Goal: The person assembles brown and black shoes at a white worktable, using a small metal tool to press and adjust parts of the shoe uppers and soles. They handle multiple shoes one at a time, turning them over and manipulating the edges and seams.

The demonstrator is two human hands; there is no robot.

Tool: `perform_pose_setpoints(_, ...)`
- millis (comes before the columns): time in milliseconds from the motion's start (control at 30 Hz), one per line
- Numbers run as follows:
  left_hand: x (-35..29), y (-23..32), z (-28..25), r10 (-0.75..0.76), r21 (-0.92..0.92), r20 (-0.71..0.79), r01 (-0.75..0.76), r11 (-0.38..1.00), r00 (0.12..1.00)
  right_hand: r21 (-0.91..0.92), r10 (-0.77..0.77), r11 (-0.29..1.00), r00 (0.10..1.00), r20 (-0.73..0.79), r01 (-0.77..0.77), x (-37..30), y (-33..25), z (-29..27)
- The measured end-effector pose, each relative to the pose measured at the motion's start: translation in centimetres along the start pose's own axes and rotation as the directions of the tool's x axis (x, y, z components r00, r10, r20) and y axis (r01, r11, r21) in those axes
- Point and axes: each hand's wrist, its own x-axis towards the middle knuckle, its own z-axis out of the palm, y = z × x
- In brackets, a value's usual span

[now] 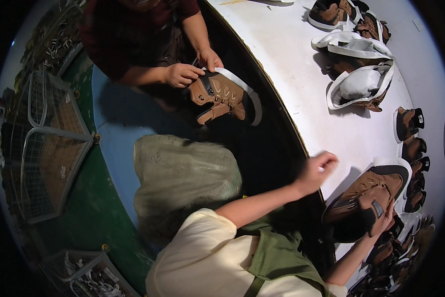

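The left hand (313, 175) hangs over the near edge of the bench, arm stretched out, fingers curled and blurred; I cannot tell whether its grip has anything in it. To its right, the right hand (382, 223) is grasping a brown-and-black shoe upper (365, 194) with a white rim, from its lower right side. That upper is tilted at the bench's near edge.

Far left, wire baskets (59, 133) stand on a green floor (83, 210). Next comes a bulging grey-green sack (183, 166), just beside the cream-sleeved shoulder; above it, a co-worker's hands (180, 75) hold another brown upper (216, 95). To the right, white-lined uppers (363, 81) are piled on the bench, and a row of brown-and-black pieces (414, 148) runs close behind the held upper, hemming it in.

A dark gap separates sack from bench. The white bench (287, 89) stretches bare between its curved edge and the pile.
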Motion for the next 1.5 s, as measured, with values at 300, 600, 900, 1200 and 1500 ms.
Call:
perform_pose_setpoints(300, -1.3, 5.2, -26.8, 0.392, 0.422, -0.86, 0.023, 0.906, 0.326, -0.007, 0.098, 0.994, 0.915, -0.391, -0.109, 4.5, 3.6, -10.5)
perform_pose_setpoints(600, 5.1, 3.0, -33.8, -0.568, -0.493, -0.543, 0.313, 0.812, 0.619, -0.023, 0.172, 0.976, 0.836, -0.52, -0.215, 6.1, 3.2, -16.1)
perform_pose_setpoints(900, 5.8, -0.1, -34.8, -0.366, -0.291, -0.568, 0.236, 0.927, 0.737, -0.517, -0.111, 0.85, 0.924, -0.367, -0.103, 0.4, -2.4, -11.8)
perform_pose_setpoints(1200, -2.7, 5.8, -24.1, -0.014, -0.024, -0.52, 0.001, 1.0, 0.854, -0.801, -0.484, 0.395, 0.843, 0.235, 0.449, -8.5, -2.4, 19.2)
perform_pose_setpoints(1500, -9.3, 13.0, -18.7, -0.124, 0.023, -0.419, 0.147, 0.989, 0.899, -0.577, -0.129, 0.617, 0.793, 0.596, 0.534, 2.9, 15.4, 31.7)
